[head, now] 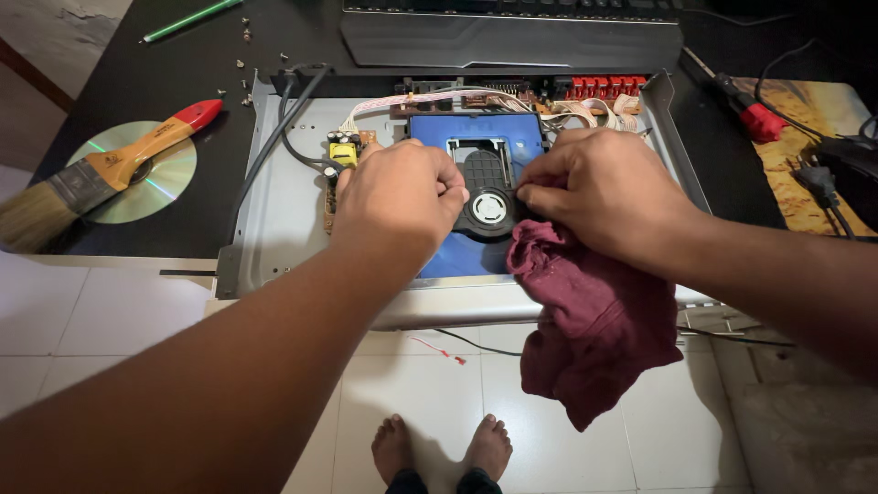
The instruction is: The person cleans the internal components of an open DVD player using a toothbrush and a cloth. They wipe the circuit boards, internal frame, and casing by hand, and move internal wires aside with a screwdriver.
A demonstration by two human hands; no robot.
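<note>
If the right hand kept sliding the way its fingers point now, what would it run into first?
The right hand, gripping the maroon cloth, points leftward across the blue drive tray. It would likely meet the left hand first, over the black disc hub; depth is unclear.

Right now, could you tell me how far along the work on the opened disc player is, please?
Done: the cover is off the grey metal disc player chassis, with loose screws on the black desk. In hand: the right hand presses a maroon cloth to the blue disc drive, and the left hand steadies it. Left: the wooden-handled paintbrush lies aside; the player is unclosed.
</note>
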